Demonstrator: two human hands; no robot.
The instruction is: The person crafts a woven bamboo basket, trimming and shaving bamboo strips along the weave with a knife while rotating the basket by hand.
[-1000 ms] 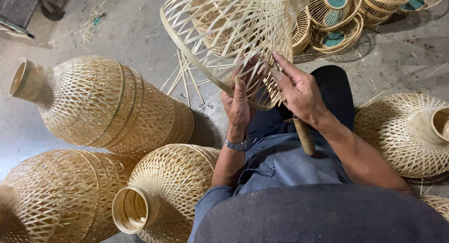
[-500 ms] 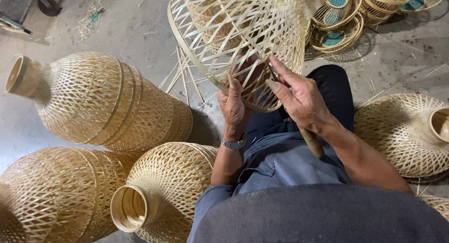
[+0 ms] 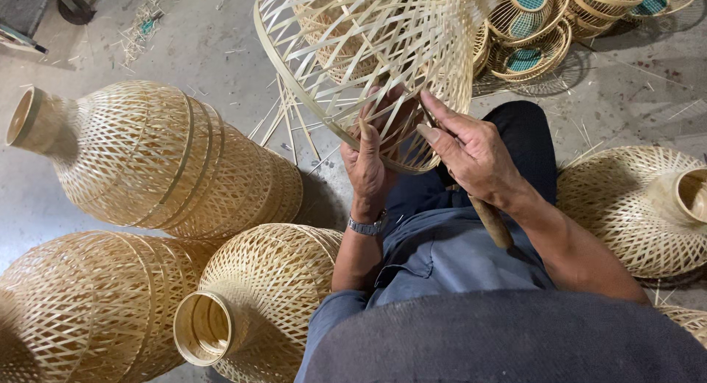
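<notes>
An open-weave bamboo basket frame (image 3: 368, 51) is held up in front of me, its round rim tilted toward me. My left hand (image 3: 372, 162) grips the lower rim, fingers reaching through the weave, a metal watch on its wrist. My right hand (image 3: 471, 155) pinches thin bamboo strips at the rim beside the left hand. A wooden handle (image 3: 490, 221) lies on my lap under the right forearm.
Three finished bottle-shaped woven bamboo lampshades lie at my left: one upper left (image 3: 155, 158), one lower left (image 3: 81, 302), one by my knee (image 3: 258, 294). Another shade (image 3: 641, 206) lies at right. Small round baskets (image 3: 526, 40) are stacked at the back. Loose bamboo strips (image 3: 287, 121) lie on the concrete floor.
The basket frame has turned slightly and shifted right. Both hands stay at its lower rim, the fingers working along the strips.
</notes>
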